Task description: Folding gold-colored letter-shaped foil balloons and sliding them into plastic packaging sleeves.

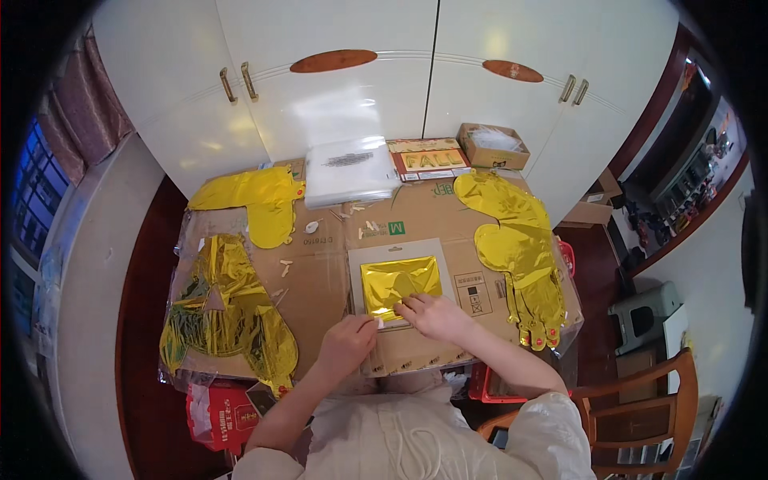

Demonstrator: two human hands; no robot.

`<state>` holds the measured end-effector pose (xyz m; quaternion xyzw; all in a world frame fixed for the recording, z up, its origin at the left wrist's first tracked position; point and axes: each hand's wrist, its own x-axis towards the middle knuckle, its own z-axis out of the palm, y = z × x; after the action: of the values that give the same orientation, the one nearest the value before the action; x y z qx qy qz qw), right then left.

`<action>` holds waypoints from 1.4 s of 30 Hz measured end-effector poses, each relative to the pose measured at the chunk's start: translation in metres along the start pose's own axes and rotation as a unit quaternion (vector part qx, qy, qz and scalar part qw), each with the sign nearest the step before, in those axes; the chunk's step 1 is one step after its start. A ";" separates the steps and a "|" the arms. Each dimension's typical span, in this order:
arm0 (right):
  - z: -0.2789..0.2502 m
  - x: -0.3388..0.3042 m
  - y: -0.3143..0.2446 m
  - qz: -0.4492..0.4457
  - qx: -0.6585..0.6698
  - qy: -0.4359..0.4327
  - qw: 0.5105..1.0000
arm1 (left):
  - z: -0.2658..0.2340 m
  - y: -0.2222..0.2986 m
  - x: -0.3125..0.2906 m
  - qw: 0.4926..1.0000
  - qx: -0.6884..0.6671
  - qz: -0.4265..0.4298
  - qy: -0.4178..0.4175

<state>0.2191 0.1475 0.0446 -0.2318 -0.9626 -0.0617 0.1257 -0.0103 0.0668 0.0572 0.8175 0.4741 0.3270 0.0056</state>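
Observation:
A folded gold foil balloon lies on a pale card with a hanging slot at its top edge. My right hand has its bent fingers pressed together on the foil's lower right part. At the card's lower left corner, my left hand is closed, with a small white piece showing at its fingertips. Flat gold balloons are stacked on the right. Another gold balloon lies at the far left, and crumpled, partly see-through gold foil lies nearer on that side.
Flattened cardboard covers the table. Along its far edge stand clear plastic bags, a printed box and an open carton. Small pale strips lie scattered. White cupboards rise behind; a wooden chair stands right.

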 end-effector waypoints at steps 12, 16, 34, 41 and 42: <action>0.015 -0.001 0.009 0.106 0.110 -0.019 0.988 | 0.030 0.016 -0.007 0.989 0.125 0.076 -0.009; 0.008 0.001 0.020 0.175 0.203 -0.034 0.963 | 0.045 0.014 0.002 0.986 0.144 0.088 -0.006; 0.007 -0.002 0.029 0.214 0.326 0.024 0.920 | 0.044 0.021 0.008 0.984 0.172 -0.040 0.004; 0.010 -0.004 0.030 0.214 0.331 0.021 0.919 | 0.055 0.018 0.028 0.990 0.131 -0.028 -0.040; 0.010 -0.004 0.030 0.213 0.333 0.020 0.918 | 0.058 0.015 0.027 0.991 0.131 -0.014 -0.032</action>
<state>0.2347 0.1742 0.0354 -0.3747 -0.8529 0.2856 0.2251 0.0418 0.0970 0.0304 0.8146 0.5237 0.2358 -0.0814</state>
